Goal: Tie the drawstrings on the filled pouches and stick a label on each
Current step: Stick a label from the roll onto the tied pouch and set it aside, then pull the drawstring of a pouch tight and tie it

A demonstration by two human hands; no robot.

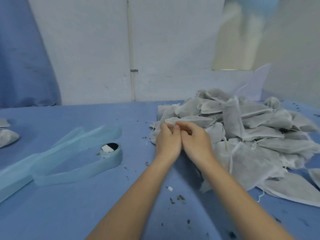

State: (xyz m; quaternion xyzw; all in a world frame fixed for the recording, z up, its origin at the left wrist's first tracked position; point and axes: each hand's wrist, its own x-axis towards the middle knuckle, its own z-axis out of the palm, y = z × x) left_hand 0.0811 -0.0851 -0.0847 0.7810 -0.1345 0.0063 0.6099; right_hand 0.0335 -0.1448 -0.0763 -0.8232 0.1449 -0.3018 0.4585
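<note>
While our two forearms reach forward over the blue desk [72, 213], we hold both hands side by side at the near left edge of the heap of pouches [251, 135]. Our left hand [167, 142] has its fingers curled and pinches the top edge of one pale pouch [170, 120], which lies just beyond the fingertips and rests against the heap. Our right hand [194, 141] touches the left one along the thumb side, its fingers curled in at the same pouch edge; the blur hides whether it grips fabric or a drawstring, so we cannot tell exactly what it holds. Thin white strings trail from the pouch to the left of our left hand.

Left of our hands, well apart from them, sits a roll of pale blue label tape [112, 153], its loose strip looping across the desk toward the left edge. Two more pouches [7, 137] lie at the far left. A small white scrap [169, 188] rests between our forearms, and dark crumbs are scattered over the cloth.
</note>
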